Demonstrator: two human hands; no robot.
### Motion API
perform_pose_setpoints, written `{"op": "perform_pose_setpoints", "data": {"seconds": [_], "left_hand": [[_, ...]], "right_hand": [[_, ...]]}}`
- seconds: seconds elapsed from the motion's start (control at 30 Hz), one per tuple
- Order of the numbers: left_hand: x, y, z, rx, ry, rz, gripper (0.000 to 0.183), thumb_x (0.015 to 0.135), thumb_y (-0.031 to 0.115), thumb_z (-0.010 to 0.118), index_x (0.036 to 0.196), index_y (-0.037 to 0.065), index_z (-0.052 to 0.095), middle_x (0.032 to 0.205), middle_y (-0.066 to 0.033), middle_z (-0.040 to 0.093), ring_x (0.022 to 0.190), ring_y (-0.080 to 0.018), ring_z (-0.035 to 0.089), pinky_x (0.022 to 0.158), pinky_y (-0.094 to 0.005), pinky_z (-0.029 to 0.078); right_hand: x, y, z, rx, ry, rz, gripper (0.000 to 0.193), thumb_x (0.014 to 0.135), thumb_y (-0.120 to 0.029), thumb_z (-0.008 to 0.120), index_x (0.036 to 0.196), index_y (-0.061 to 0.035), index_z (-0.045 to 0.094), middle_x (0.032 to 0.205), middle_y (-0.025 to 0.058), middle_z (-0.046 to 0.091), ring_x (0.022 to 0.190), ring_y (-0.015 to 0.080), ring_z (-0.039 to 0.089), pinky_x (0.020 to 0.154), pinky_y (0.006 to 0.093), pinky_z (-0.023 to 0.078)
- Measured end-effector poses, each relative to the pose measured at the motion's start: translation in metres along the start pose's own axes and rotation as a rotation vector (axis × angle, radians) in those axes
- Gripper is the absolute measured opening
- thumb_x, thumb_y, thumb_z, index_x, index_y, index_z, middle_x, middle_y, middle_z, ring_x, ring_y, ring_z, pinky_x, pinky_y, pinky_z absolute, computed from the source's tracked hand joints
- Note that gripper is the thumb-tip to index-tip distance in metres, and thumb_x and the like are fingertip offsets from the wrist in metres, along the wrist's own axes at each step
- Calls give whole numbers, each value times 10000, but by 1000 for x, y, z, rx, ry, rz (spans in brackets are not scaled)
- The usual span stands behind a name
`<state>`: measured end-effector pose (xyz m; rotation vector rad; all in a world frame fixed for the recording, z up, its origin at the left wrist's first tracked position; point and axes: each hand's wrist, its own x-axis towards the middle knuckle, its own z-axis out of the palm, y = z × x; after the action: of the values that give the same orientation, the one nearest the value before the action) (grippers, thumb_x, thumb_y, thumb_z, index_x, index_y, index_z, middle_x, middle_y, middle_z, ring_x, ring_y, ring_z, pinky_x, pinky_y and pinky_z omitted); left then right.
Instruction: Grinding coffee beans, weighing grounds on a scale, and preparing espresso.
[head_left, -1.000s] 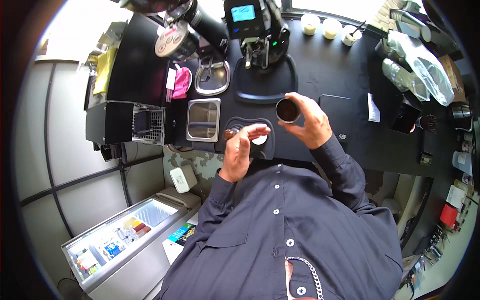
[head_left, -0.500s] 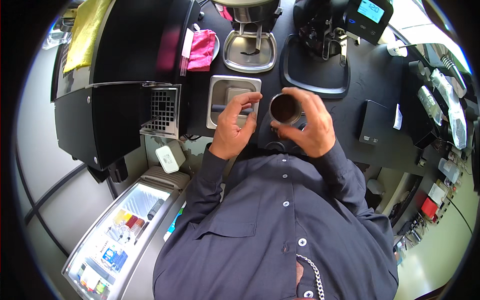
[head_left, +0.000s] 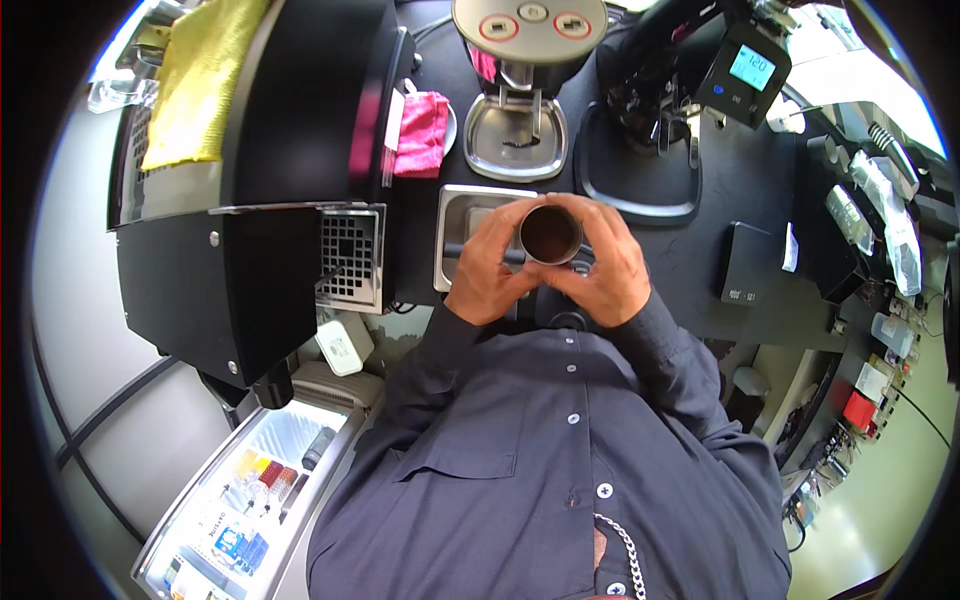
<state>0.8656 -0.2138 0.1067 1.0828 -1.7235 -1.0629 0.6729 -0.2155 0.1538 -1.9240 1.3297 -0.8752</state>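
A round metal cup (head_left: pixel 550 236) with dark brown contents, which look like ground coffee, is held upright between my hands in front of my chest. My left hand (head_left: pixel 487 268) curves around its left side, and my right hand (head_left: pixel 612 268) wraps the right side, with thumbs meeting at the near edge. Partly behind my left hand sits a steel knock box (head_left: pixel 447 230) with a dark bar across it. Below the cup, a dark round object (head_left: pixel 569 320) is partly hidden and I cannot make out its kind.
Beyond the hands stand a grinder (head_left: pixel 530 40) over a metal tray (head_left: pixel 481 150) and a black machine with a lit display (head_left: pixel 752 68). A pink cloth (head_left: pixel 422 135) lies left. A flat black scale (head_left: pixel 745 262) is on the right. A large black machine (head_left: pixel 295 110) fills the left.
My left hand has moved right and closed onto the cup, which my right hand alone held before. The cup has shifted slightly left, and the whole view has tilted a little.
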Motion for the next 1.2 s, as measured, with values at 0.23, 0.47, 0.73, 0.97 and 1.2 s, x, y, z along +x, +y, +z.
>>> {"op": "perform_pose_setpoints", "data": {"seconds": [0.23,0.47,0.73,0.97,1.2], "left_hand": [[37,-60,-16,327,312,-112,595,732,237,899,1242,49,657,1064,-116,694,968,-303,661,864,-416,512],[102,-80,-15,520,369,3,494,747,356,890,1060,38,677,925,-116,664,892,-322,641,828,-449,495],[138,-93,5,299,387,-6,494,736,362,906,1023,34,673,956,-159,710,887,-357,692,778,-456,538],[147,-106,17,255,476,-51,501,730,332,918,1034,57,629,990,-145,727,935,-354,716,797,-442,567],[124,-115,16,367,589,75,907,704,406,916,1390,-12,494,1269,-213,633,1180,-399,611,1005,-460,491]], "right_hand": [[-4,1,-17,79,117,108,788,797,-218,880,1461,-35,497,1358,189,609,1140,320,661,947,409,545],[23,-6,-41,-24,282,106,553,867,-147,800,1362,-32,581,1276,160,656,1065,269,688,873,377,558],[96,-7,-40,-331,260,-128,675,922,-297,717,1527,-196,436,1284,183,605,1115,377,641,907,455,537],[113,-13,-32,-448,102,106,775,927,-367,697,1591,-281,306,1003,170,710,869,386,717,734,487,566],[106,-6,-30,-234,17,32,888,919,-256,739,1633,-242,210,799,126,702,684,299,703,654,405,551]]}}
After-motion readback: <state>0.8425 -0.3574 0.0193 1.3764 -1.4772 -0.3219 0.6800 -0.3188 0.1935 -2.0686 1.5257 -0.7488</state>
